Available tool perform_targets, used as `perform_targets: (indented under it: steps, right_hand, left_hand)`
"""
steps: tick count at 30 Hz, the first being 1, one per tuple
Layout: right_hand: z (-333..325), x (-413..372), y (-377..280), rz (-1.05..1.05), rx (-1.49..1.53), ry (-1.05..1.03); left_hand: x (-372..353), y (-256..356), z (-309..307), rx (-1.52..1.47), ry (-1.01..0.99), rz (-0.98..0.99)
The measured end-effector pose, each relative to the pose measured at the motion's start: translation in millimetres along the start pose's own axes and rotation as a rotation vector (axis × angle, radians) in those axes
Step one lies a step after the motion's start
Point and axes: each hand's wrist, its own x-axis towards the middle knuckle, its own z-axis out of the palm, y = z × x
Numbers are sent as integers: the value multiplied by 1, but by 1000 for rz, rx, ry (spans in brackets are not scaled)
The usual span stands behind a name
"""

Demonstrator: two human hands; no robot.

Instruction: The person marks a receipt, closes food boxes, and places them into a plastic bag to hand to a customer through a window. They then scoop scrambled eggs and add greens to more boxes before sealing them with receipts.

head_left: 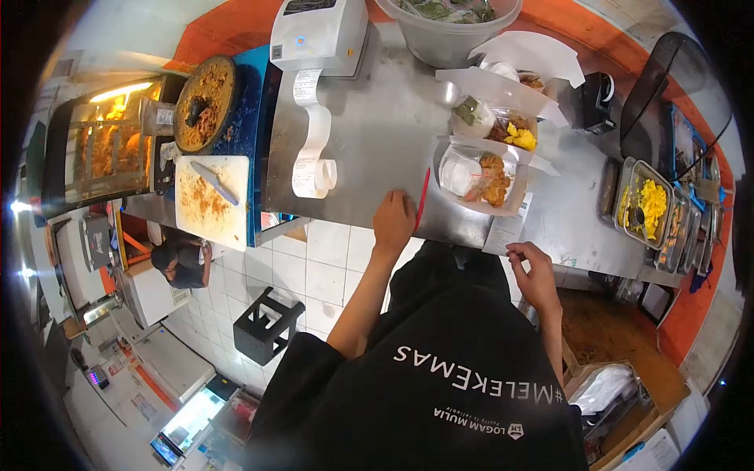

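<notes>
My left hand (395,220) is at the front edge of the steel counter (369,133), its fingers curled closed beside the lower end of a slim red pen-like thing (423,196). A printed receipt slip (509,225) hangs over the counter edge, and the fingertips of my right hand (536,275) close on its lower corner. Behind the slip stands an open white food box (510,192) with a wrapped round of rice (459,174) and fried chicken (494,179). Two more open boxes stand beyond it, the nearer holding rice, yellow food (520,136) and brown food.
A label printer (318,35) trails a curled paper strip (314,141) leftward. Further left lie a cutting board (212,204) with a knife (214,182) and a stone mortar (203,106). Food trays (646,204) stand right. A black stool (267,326) and a person (182,263) are behind left.
</notes>
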Motion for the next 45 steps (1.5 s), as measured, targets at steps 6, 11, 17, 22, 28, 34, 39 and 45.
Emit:
perform_targets:
  steps: [6, 11, 17, 22, 28, 34, 39, 45]
  right_hand:
    - [3, -8, 5, -4, 25, -11]
    - [-1, -17, -1, -26, 46, -11]
    - [24, -9, -22, -200, 6, -180]
    - [48, -14, -23, -376, -69, -207]
    - [41, -30, 26, -166, 52, 63]
    - [41, -36, 95, -7, 472, 120]
    - [48, -18, 96, 40, 516, 298]
    - [58, 9, 97, -33, 541, 404]
  left_hand:
    - [-2, -1, 13, -15, -35, 47]
    - [-16, 9, -28, -66, -177, -126]
    - [-81, 35, -73, -452, -396, -304]
    - [-101, 107, -63, -534, -632, -101]
    - [-105, 62, 27, -596, -517, -226]
    - [-112, 72, 85, -446, -478, -260]
    - [-120, 78, 109, -863, -491, -434]
    - [-119, 117, 82, -314, -308, 67]
